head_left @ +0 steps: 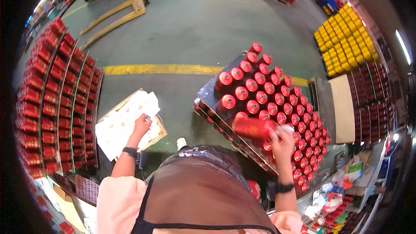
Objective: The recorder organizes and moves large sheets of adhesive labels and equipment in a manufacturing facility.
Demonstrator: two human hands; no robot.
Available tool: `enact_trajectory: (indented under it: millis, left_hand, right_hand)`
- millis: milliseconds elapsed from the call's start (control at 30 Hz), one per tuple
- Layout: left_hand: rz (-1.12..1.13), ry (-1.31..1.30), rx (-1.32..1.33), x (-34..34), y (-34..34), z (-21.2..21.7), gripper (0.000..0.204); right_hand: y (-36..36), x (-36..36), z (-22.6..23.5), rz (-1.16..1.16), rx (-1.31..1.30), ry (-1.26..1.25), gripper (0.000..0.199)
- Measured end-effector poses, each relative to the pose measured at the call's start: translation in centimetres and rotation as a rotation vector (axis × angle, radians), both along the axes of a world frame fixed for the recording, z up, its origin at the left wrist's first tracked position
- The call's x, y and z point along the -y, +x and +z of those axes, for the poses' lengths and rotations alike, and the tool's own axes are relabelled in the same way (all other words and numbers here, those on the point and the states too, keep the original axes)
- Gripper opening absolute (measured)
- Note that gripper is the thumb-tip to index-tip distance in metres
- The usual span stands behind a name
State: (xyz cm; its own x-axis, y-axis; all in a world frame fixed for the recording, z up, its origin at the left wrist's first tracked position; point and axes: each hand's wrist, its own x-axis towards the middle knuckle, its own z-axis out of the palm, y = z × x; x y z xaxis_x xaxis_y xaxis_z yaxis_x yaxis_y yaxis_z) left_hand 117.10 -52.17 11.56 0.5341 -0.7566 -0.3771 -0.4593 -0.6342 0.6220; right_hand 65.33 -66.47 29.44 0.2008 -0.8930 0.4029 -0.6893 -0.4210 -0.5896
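A red metal cylinder, tipped onto its side, is in my right hand. My fingers close round its right end, where a whitish blur shows that I cannot make out. Beneath it, upright red cylinders with domed tops and small central openings stand in rows on a dark sheet. On the left, my left hand is over white sheets dotted with small round pieces, lying on an open carton. Its fingers are pinched together; whatever they hold is too small to name.
Strapped stacks of red cylinders rise at the left. Yellow cylinders are stacked at the far right, near a tan board. A yellow pallet jack stands at the back left. A cluttered bench is at the lower right.
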Motion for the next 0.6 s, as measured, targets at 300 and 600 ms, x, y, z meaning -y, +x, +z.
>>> enact_trajectory:
  millis: [300,600]
  left_hand:
    - [0.489,-0.090,0.019,-18.5,11.8,-2.2,0.018]
    - [1.119,-0.078,-0.401,-27.0,7.9,0.3,0.008]
  right_hand:
    - [22.3,12.6,-16.6,0.237,-0.130,0.066,0.013]
    - [28.7,18.5,-28.1,0.191,-0.302,-0.041,0.022]
